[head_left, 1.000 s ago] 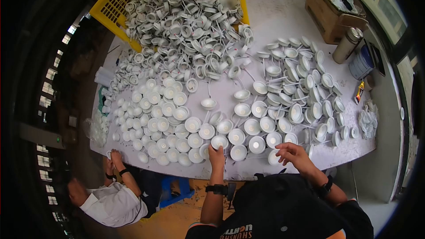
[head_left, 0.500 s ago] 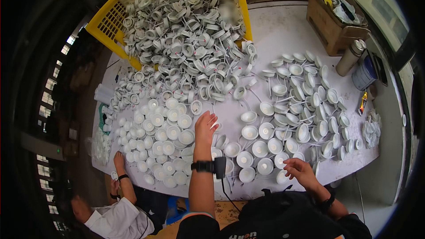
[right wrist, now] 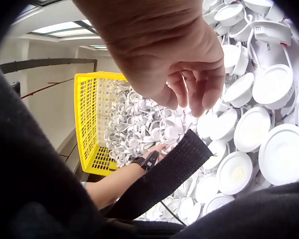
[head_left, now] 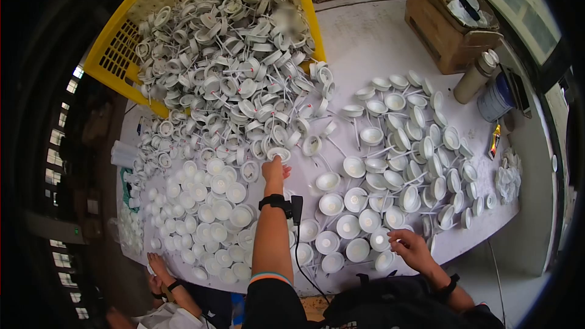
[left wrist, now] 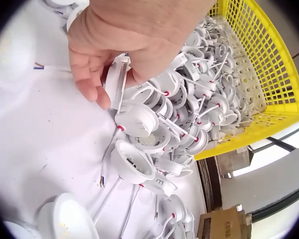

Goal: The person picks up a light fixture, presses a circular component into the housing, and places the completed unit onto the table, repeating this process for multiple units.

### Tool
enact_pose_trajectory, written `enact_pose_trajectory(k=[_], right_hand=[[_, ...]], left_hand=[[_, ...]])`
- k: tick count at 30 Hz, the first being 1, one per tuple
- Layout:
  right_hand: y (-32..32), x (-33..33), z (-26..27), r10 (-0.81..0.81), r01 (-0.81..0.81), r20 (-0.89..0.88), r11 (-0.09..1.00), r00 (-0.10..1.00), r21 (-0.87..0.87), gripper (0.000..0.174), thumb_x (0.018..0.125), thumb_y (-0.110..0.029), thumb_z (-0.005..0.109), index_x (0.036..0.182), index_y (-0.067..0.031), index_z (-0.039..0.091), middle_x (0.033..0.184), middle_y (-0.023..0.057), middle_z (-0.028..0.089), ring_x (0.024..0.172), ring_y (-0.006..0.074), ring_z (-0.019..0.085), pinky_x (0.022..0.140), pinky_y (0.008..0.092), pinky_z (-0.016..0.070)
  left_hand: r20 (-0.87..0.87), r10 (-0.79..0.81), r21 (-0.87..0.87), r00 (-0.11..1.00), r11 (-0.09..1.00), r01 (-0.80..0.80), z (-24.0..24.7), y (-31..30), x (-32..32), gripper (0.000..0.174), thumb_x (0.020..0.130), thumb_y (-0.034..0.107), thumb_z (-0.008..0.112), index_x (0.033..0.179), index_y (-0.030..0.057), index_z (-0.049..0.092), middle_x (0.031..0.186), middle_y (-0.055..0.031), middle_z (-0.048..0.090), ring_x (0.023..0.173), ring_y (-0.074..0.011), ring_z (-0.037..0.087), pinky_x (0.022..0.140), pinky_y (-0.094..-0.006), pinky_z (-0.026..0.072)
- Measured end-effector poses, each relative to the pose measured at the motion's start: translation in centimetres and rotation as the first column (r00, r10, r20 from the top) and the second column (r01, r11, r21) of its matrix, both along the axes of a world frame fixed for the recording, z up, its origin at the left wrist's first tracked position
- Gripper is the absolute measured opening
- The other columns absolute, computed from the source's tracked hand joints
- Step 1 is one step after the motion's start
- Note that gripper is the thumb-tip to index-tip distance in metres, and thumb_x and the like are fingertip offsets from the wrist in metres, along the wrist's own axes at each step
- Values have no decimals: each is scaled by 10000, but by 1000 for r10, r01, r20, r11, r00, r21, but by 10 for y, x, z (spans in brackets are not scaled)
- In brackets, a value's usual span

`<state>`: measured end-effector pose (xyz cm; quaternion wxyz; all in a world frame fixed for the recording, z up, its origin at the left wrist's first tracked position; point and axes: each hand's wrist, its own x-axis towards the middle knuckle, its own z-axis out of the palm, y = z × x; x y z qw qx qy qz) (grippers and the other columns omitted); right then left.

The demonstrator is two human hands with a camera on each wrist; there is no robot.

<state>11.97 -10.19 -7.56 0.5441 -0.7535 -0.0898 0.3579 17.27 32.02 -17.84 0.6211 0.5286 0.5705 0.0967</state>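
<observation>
My left hand (head_left: 274, 172) reaches out to the near edge of the heap of white downlights. In the left wrist view its thumb and fingers pinch the rim of a white downlight (left wrist: 116, 83), seen edge-on and partly hidden by the hand. Other downlights (left wrist: 138, 118) with short cables and red cable entries lie right beside it. Over the near right of the table, my right hand (head_left: 414, 248) hangs with loosely bent fingers and holds nothing. Finished-looking downlights with white faces (head_left: 357, 250) lie just left of it.
A yellow crate (head_left: 116, 64) tipped toward the table spills its downlights at the back left. Face-up downlights (head_left: 222, 210) cover the left side. At the back right stand a cardboard box (head_left: 436, 33), a flask (head_left: 472, 79) and a blue-and-white tub (head_left: 492, 103). Another person's hand (head_left: 159, 268) is at the left edge.
My left hand has left a downlight at the near edge and moved forward to the heap, where it now pinches another. The right hand stays nearly in place. The head view has shifted slightly.
</observation>
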Motion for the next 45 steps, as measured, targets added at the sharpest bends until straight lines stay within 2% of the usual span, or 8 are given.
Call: enact_pose_trajectory(k=[11, 17, 19, 24, 27, 28, 35, 45], right_hand=[[8, -1, 58, 73, -12, -160, 935, 984, 355, 367, 843, -139, 583, 1194, -70, 506, 1045, 58, 559, 774, 94, 566, 654, 221, 459], [-1, -16, 80, -47, -41, 231, 932, 972, 361, 338, 845, -159, 571, 1158, -49, 502, 1098, 94, 496, 878, 128, 510, 686, 255, 435], [-15, -13, 72, -45, -160, 466, 907, 884, 390, 276, 861, -142, 541, 1101, -7, 521, 1093, 89, 510, 985, 142, 492, 733, 278, 445], [-66, 2, 96, 198, -243, 179, 927, 964, 287, 193, 871, -171, 552, 980, -13, 565, 830, 54, 581, 778, 104, 523, 701, 261, 424], [-79, 5, 103, 298, -361, 253, 895, 921, 261, 235, 850, -227, 577, 958, -19, 572, 784, 110, 589, 709, 157, 533, 642, 295, 425], [-83, 5, 103, 295, -338, 196, 908, 935, 247, 274, 813, -258, 622, 919, -9, 580, 743, 114, 598, 669, 164, 546, 613, 301, 430], [-100, 6, 105, 318, -337, 221, 940, 922, 56, 290, 770, -221, 689, 953, -19, 590, 801, 50, 613, 758, 90, 556, 679, 249, 447], [-115, -17, 85, 167, -72, -228, 925, 959, 374, 348, 734, -204, 727, 990, -15, 584, 907, 52, 612, 851, 108, 547, 759, 269, 448]], left_hand=[[519, -198, -95, 831, 953, 286, 190, -188, -103, 267, 839, 72, 489, 1087, -25, 468, 944, -118, 589, 774, -248, 639, 601, -284, 528], [526, -352, 13, 774, 913, 407, 191, -294, -138, 260, 840, 99, 523, 1069, -20, 490, 959, -98, 576, 852, -180, 596, 670, -271, 504], [348, -672, 274, 654, 740, 614, 200, -308, -147, 254, 820, 113, 582, 1028, -14, 508, 922, -72, 564, 784, -114, 546, 667, -255, 475], [95, -848, 728, 521, 416, 545, 211, -314, -153, 322, 791, 188, 614, 1043, 11, 523, 1092, -125, 509, 909, -223, 539, 760, -317, 442], [274, -938, 586, 212, 338, 736, 196, -317, -140, 353, 822, 260, 576, 1058, 6, 514, 1088, -135, 519, 942, -218, 524, 782, -321, 422], [361, -893, 314, 268, 388, 867, 201, -322, -144, 381, 843, 324, 551, 1037, -2, 520, 969, -121, 553, 863, -175, 520, 736, -296, 414], [175, -955, 216, 240, 275, 937, 214, -342, -154, 289, 870, 266, 549, 921, -17, 529, 712, -50, 514, 669, -102, 454, 605, -257, 391], [385, -757, 78, 528, 597, 798, 195, -376, -172, 218, 877, 211, 560, 944, 5, 536, 685, 33, 492, 573, -16, 396, 484, -177, 314]])
